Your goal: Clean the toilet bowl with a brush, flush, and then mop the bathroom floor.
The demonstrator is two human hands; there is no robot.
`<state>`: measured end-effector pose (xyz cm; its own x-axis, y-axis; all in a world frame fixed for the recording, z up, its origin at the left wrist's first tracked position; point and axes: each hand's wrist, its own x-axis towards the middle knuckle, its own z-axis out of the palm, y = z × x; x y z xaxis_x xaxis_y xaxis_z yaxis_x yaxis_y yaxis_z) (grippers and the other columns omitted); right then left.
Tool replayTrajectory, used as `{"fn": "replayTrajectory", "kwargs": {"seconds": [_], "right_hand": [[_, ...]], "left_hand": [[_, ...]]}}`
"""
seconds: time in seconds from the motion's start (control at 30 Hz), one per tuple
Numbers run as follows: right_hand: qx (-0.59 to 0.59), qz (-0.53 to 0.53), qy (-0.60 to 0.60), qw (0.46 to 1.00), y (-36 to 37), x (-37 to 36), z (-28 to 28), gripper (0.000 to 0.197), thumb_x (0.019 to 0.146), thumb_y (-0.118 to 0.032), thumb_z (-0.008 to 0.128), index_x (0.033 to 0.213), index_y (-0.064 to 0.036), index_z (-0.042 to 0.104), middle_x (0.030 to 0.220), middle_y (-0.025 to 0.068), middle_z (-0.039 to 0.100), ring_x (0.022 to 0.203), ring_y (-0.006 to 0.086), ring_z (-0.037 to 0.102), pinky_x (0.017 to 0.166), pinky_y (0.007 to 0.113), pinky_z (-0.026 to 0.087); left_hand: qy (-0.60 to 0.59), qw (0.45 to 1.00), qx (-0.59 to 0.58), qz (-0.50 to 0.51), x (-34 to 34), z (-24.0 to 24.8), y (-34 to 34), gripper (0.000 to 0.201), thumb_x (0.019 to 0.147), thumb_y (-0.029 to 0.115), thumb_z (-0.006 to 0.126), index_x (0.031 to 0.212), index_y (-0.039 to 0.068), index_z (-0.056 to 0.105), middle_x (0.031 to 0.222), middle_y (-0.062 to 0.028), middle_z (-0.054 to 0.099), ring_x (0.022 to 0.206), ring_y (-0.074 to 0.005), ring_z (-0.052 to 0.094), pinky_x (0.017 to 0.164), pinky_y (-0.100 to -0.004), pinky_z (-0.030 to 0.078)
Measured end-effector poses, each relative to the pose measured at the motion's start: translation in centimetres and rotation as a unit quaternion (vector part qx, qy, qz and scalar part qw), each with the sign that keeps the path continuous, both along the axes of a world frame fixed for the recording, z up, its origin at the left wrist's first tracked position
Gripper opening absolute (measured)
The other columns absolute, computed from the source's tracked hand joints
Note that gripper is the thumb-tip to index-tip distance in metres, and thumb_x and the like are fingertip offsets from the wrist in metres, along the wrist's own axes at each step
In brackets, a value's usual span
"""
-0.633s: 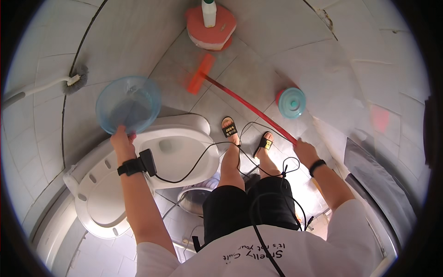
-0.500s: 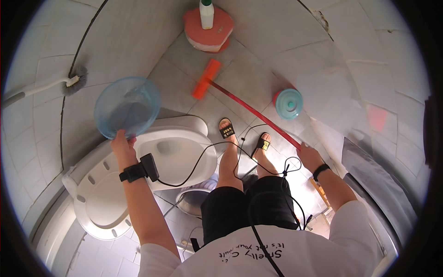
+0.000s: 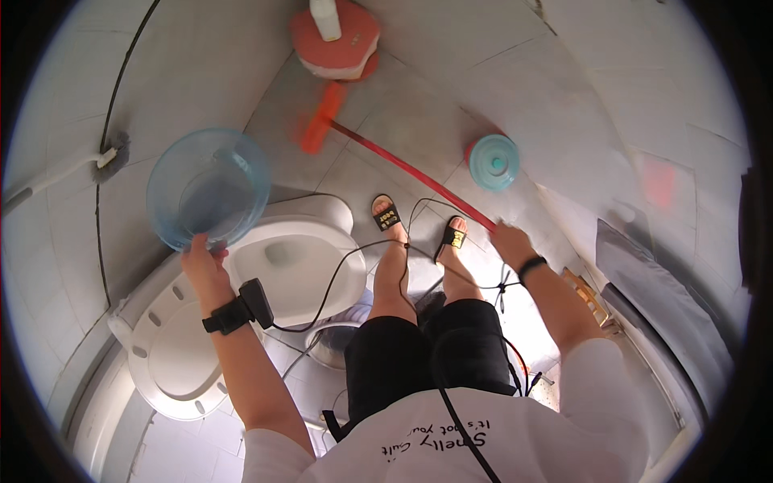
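Note:
My left hand [image 3: 206,274] pinches the near rim of a translucent blue basin [image 3: 211,190], tilted up beside the white toilet [image 3: 310,278]. A black strap with a small box circles that wrist. My right hand [image 3: 514,245] is wrapped round the red pole of a floor brush [image 3: 403,171]. The pole slants away to the left, ending in an orange brush head [image 3: 323,117] that is smeared by motion. This head is over the floor, close to a pink stand [image 3: 336,42] with a white bottle [image 3: 325,20] on it.
A teal-lidded bucket [image 3: 493,163] stands by the right wall. A toilet brush [image 3: 105,157] is at the left wall. Behind the toilet bowl's near side sits a metal basin [image 3: 332,346]. A black cable [image 3: 322,302] loops from my left wrist past my legs. My feet wear black slippers [image 3: 388,217].
The view has shifted, moving the surroundings leftward and up in the picture. My right hand and the brush have moved left and farther away. My left hand keeps hold of the basin.

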<state>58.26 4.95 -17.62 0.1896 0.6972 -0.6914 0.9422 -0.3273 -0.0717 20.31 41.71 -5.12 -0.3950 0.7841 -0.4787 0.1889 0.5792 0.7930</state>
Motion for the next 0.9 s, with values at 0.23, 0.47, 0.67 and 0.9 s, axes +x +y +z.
{"fn": "replayTrajectory", "kwargs": {"seconds": [0.23, 0.47, 0.67, 0.9], "right_hand": [[-0.167, -0.196, -0.059, 0.964, -11.8, 3.3, 9.7, 0.032, 0.087, -0.033, 0.04, 0.086, -0.0014, 0.046, 0.065, 0.0173, 0.058, 0.062, 0.0335, 0.059, 0.057, 0.043, 0.048], [0.014, -0.233, 0.038, 0.972, -3.5, 0.1, 2.0, 0.03, 0.086, -0.029, 0.041, 0.081, -0.0002, 0.045, 0.064, 0.0196, 0.057, 0.061, 0.0366, 0.057, 0.055, 0.045, 0.047], [-0.034, -0.164, 0.011, 0.986, -14.0, 2.3, 4.6, 0.03, 0.086, -0.028, 0.041, 0.087, 0.0016, 0.047, 0.062, 0.0157, 0.058, 0.059, 0.0315, 0.059, 0.053, 0.041, 0.048], [-0.097, -0.113, -0.017, 0.989, -10.2, 4.1, 8.9, 0.028, 0.085, -0.029, 0.043, 0.086, -0.002, 0.048, 0.062, 0.0143, 0.059, 0.059, 0.0306, 0.059, 0.054, 0.04, 0.049]], "left_hand": [[-0.009, 1.0, -0.011, -0.006, 1.7, 0.7, -3.2, 0.024, 0.072, 0.008, 0.052, 0.092, -0.004, 0.049, 0.079, -0.0096, 0.053, 0.052, -0.0231, 0.056, 0.039, -0.026, 0.041], [0.04, 0.998, -0.016, -0.052, 2.7, -0.3, -4.7, 0.026, 0.072, 0.008, 0.051, 0.094, -0.005, 0.049, 0.079, -0.0104, 0.054, 0.048, -0.0215, 0.055, 0.037, -0.0256, 0.041], [0.21, 0.967, 0.034, -0.14, 0.4, -3.7, 0.2, 0.031, 0.073, 0.01, 0.049, 0.099, -0.007, 0.048, 0.084, -0.0156, 0.057, 0.061, -0.0272, 0.06, 0.049, -0.032, 0.048], [0.553, 0.789, 0.144, -0.225, 2.3, -3.0, 3.8, 0.05, 0.078, 0.01, 0.045, 0.12, -0.01, 0.027, 0.124, -0.0285, 0.031, 0.109, -0.043, 0.038, 0.085, -0.0441, 0.04]]}}
